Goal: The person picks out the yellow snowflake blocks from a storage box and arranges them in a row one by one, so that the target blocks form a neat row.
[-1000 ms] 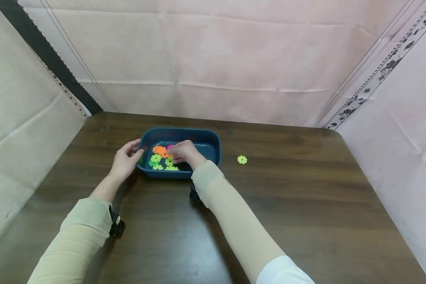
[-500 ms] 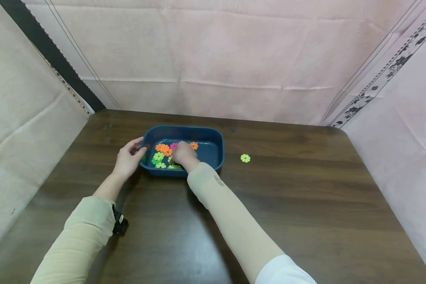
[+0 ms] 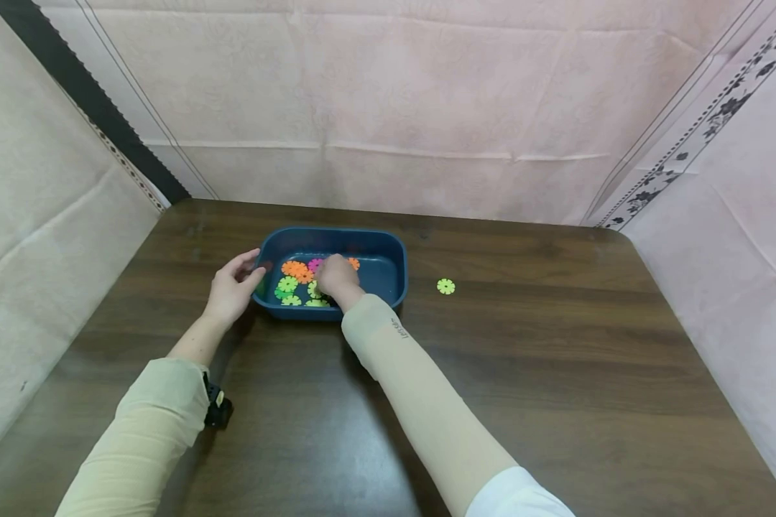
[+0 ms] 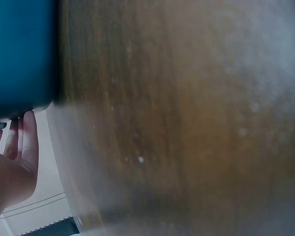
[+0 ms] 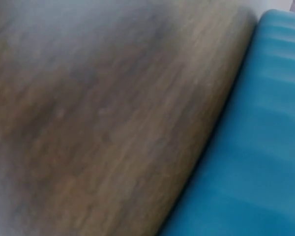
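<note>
A dark blue plastic basin stands toward the back of the table, with flower-shaped plastic discs in it: orange ones, a pink one and several yellow-green ones. My left hand holds the basin's left end, thumb at the rim and fingers along the outer wall; the left wrist view shows those fingers against the blue wall. Inside the basin is my right hand, knuckles up, over the discs. Its fingertips are hidden beneath it, beside a yellow-green disc.
One yellow-green disc lies on the brown wooden table, right of the basin. Pale cloth hangs behind the table and at both sides. Only table and the basin's outer wall show in the right wrist view.
My right hand has turned knuckles up and reached down among the discs, uncovering an orange disc to its right. My left hand stays at the basin's left end.
</note>
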